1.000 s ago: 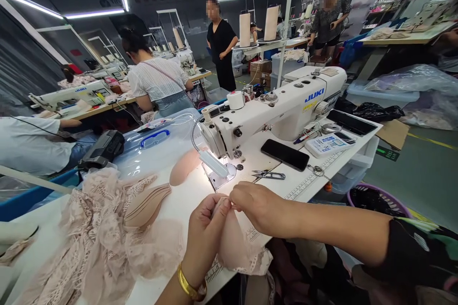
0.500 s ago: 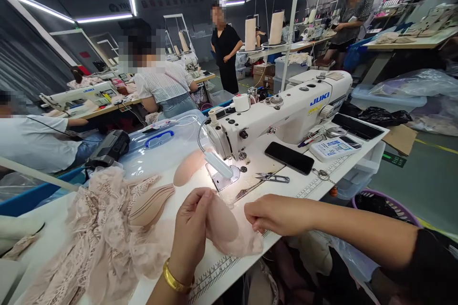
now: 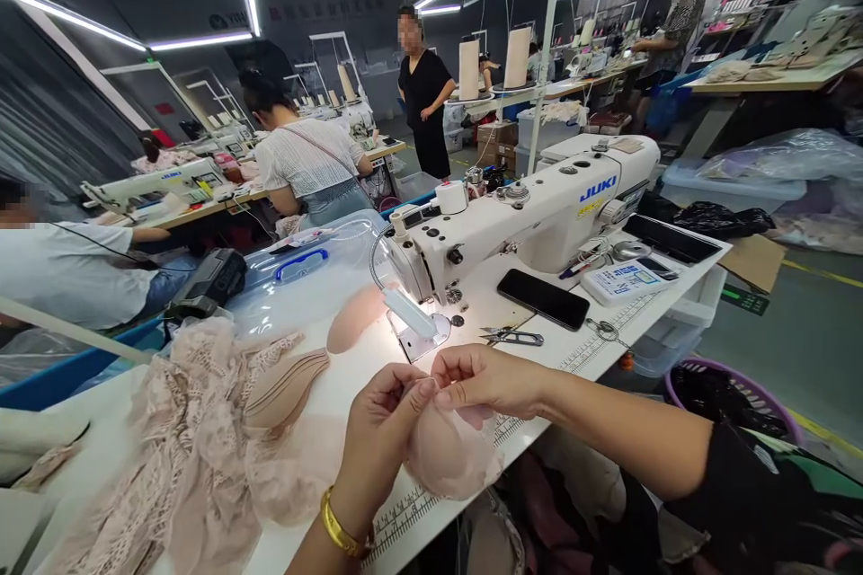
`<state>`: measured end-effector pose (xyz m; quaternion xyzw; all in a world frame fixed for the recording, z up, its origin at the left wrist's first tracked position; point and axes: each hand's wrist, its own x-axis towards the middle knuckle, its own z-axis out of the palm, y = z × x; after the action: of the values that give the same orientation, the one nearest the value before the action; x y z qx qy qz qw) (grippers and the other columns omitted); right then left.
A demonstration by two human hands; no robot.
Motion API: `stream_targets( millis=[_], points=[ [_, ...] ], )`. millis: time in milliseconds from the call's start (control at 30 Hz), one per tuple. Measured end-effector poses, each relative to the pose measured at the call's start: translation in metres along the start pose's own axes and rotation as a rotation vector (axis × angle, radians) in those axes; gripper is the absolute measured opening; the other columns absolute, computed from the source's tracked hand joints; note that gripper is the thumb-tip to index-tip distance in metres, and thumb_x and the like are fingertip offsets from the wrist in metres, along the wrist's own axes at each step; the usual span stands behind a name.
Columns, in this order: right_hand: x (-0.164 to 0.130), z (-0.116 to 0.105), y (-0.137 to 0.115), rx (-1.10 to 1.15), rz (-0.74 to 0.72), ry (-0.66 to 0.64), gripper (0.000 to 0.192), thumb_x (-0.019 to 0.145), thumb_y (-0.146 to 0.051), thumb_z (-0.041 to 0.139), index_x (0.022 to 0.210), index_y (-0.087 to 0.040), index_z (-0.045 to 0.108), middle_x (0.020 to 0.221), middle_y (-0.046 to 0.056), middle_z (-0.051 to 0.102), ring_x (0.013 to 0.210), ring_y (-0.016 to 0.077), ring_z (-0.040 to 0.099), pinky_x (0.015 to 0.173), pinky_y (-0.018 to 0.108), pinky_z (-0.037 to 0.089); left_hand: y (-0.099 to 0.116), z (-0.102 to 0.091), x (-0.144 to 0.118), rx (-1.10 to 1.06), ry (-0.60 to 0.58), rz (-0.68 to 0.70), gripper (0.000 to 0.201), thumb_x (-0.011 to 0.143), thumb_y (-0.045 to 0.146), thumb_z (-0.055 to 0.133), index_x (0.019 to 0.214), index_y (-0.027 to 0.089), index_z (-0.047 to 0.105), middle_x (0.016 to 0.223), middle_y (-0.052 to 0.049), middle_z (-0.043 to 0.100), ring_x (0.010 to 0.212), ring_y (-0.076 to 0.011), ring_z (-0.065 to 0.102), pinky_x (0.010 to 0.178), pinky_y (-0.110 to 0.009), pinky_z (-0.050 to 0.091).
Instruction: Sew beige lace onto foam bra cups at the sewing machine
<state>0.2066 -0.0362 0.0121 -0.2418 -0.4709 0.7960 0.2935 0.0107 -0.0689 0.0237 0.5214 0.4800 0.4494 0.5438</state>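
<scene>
A beige bra cup (image 3: 445, 454) with sheer fabric around it hangs over the table's front edge, pinched at its upper end. My left hand (image 3: 387, 422) grips that end between thumb and fingers. Meeting it there, my right hand (image 3: 475, 382) has its thumb and fingertips closed on the same upper edge. The sewing machine (image 3: 512, 229) stands just beyond, its small lamp (image 3: 411, 313) lit over the needle plate. Left of my hands lie a heap of beige lace fabric (image 3: 202, 449), a stack of bra cups (image 3: 283, 386) and a single cup (image 3: 354, 319).
Thread snips (image 3: 516, 337), a black phone (image 3: 543, 298) and a white-and-blue box (image 3: 617, 281) lie right of the needle area. A clear plastic bin (image 3: 316, 287) stands behind the table. Several co-workers are around; one in black (image 3: 424, 99) stands in the aisle.
My right hand has moved left and up to meet my left hand at the cup's upper edge. The left hand has shifted slightly right with the cup.
</scene>
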Motion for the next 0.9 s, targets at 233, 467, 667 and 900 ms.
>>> stream_targets(
  millis=[233,467,667,900],
  points=[
    [-0.004,0.005,-0.001,0.123,-0.009,0.036,0.049,0.072,-0.048,0.092,0.081,-0.017,0.055,0.058,-0.011,0.048,0.043,0.0034,0.039,0.041,0.019,0.023,0.000,0.001,0.000,0.008,0.012,0.026,0.032,0.079,0.048,0.083,0.080,0.018,0.071,0.075,0.000,0.067,0.069,-0.0111,0.056,0.060,-0.017,0.043],
    [-0.006,0.010,0.007,0.233,0.032,0.011,0.049,0.071,-0.044,0.094,0.081,-0.017,0.055,0.062,-0.010,0.044,0.046,0.0023,0.029,0.044,0.020,0.015,-0.002,0.002,0.001,-0.008,-0.006,0.021,0.032,0.078,0.047,0.085,0.079,0.018,0.071,0.075,0.000,0.067,0.069,-0.0116,0.056,0.061,-0.018,0.045],
    [-0.026,-0.017,0.004,0.279,-0.179,0.053,0.039,0.081,-0.036,0.087,0.076,-0.017,0.053,0.064,-0.008,0.049,0.045,0.0023,0.032,0.046,0.018,0.021,0.001,-0.003,-0.001,-0.021,0.045,-0.039,0.035,0.077,0.049,0.085,0.078,0.018,0.068,0.073,0.001,0.063,0.062,-0.0103,0.051,0.054,-0.018,0.042],
    [-0.090,-0.037,-0.031,-0.643,0.002,-0.488,0.043,0.100,-0.053,0.062,0.099,-0.013,0.077,0.095,0.013,0.075,0.089,0.0209,0.069,0.084,0.032,0.052,0.003,-0.002,0.001,-0.013,0.057,-0.018,0.034,0.077,0.049,0.085,0.079,0.019,0.070,0.075,0.001,0.064,0.064,-0.0108,0.051,0.054,-0.018,0.042]
  ],
)
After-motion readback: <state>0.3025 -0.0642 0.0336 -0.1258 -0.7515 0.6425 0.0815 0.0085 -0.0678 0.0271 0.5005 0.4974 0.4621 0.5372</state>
